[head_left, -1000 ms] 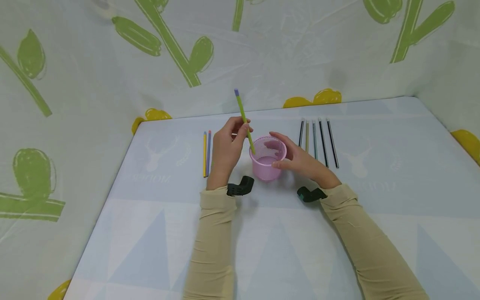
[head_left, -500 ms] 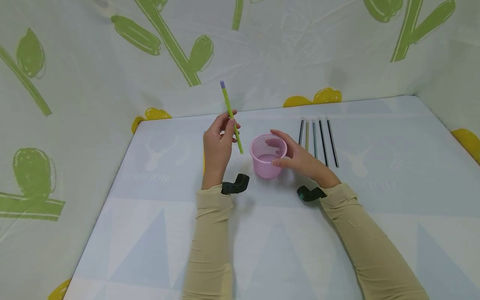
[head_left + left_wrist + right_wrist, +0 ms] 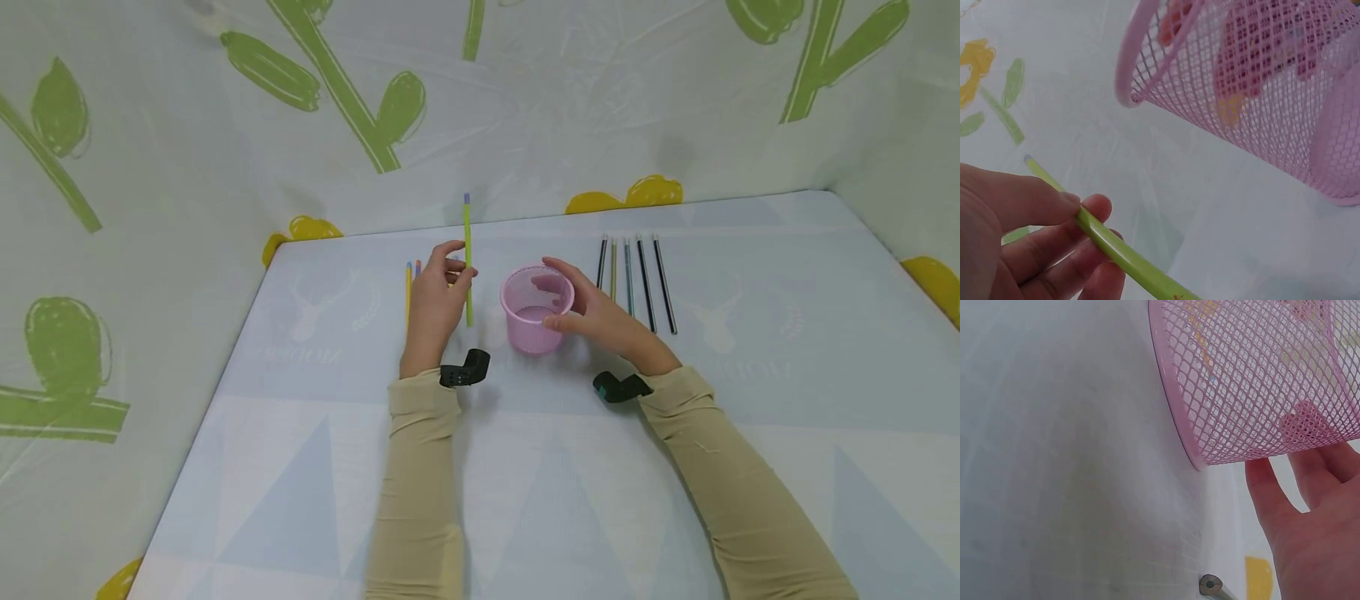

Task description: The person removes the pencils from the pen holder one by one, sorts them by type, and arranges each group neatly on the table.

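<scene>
My left hand [image 3: 435, 307] pinches a lime-green pencil [image 3: 468, 237] between thumb and fingers, to the left of a pink mesh pen cup [image 3: 534, 337]. The pencil stands almost upright with its purple end on top. In the left wrist view the thumb presses on the green pencil [image 3: 1107, 242], apart from the mesh cup [image 3: 1260, 106]. My right hand [image 3: 609, 327] grips the cup from its right side, thumb at the front and fingers round the back. Through the mesh wall [image 3: 1247, 394] the right wrist view shows fingertips.
Right of the cup lie several dark and coloured pencils [image 3: 664, 287] in a row. A yellow pencil [image 3: 408, 293] and others lie left of my left hand, partly hidden by it. The pale patterned table [image 3: 300, 467] meets a leaf-print curtain [image 3: 540, 108] at the back.
My left hand has drawn the green pencil left, away from the cup's rim, then lowered it; the pencil has turned more upright. My right hand and the cup have barely moved.
</scene>
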Demonstrator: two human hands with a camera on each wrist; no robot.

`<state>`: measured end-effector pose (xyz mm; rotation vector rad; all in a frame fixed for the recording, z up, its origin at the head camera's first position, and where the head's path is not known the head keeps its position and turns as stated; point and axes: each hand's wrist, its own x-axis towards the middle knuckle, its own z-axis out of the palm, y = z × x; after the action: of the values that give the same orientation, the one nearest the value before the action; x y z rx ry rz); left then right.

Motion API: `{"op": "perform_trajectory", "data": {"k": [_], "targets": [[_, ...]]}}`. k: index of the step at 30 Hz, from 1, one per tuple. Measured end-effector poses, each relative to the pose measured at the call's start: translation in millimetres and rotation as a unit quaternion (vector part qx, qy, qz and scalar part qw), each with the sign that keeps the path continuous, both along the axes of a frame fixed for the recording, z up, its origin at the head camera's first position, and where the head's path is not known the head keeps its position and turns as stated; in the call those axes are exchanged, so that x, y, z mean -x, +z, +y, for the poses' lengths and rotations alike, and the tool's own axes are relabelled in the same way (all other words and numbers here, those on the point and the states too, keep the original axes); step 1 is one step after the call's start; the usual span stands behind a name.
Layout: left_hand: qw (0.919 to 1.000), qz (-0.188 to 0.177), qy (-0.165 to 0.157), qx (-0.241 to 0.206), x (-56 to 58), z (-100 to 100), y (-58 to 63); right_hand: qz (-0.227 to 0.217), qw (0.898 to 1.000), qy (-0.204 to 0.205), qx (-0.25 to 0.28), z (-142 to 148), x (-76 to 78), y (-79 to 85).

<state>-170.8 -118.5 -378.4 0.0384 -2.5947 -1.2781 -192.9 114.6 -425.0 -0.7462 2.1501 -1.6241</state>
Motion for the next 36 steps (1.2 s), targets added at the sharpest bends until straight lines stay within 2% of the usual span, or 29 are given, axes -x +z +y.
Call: {"op": "perform_trajectory", "data": {"k": [6, 13, 19, 22, 29, 36], "targets": [[0.999, -0.021, 0.014, 0.037, 2.6, -4, -11.0, 0.002, 1.0, 0.002, 0.005, 0, 0.3, 0.0], [0.9921, -0.078, 0.0, 0.098, 7.5, -8, -27.6, -0.004, 1.0, 0.001, 0.0, 0, 0.0, 1.0], [0.9845, -0.111, 0.013, 0.135, 8.0, -7, -33.4, -0.011, 1.0, 0.008, -0.001, -2, -8.5, 17.2], [0.9817, -0.115, 0.015, 0.152, 7.7, -6, -36.0, -0.008, 1.0, 0.014, 0.001, -2, -13.0, 25.5], [0.9697, -0.123, 0.034, 0.208, 7.7, -6, -44.1, -0.01, 1.0, 0.015, 0.005, -2, -14.1, 27.9], [0.9667, -0.144, 0.026, 0.21, 8.7, -3, -48.4, -0.013, 1.0, 0.012, 0.005, -2, -15.4, 27.1]]}}
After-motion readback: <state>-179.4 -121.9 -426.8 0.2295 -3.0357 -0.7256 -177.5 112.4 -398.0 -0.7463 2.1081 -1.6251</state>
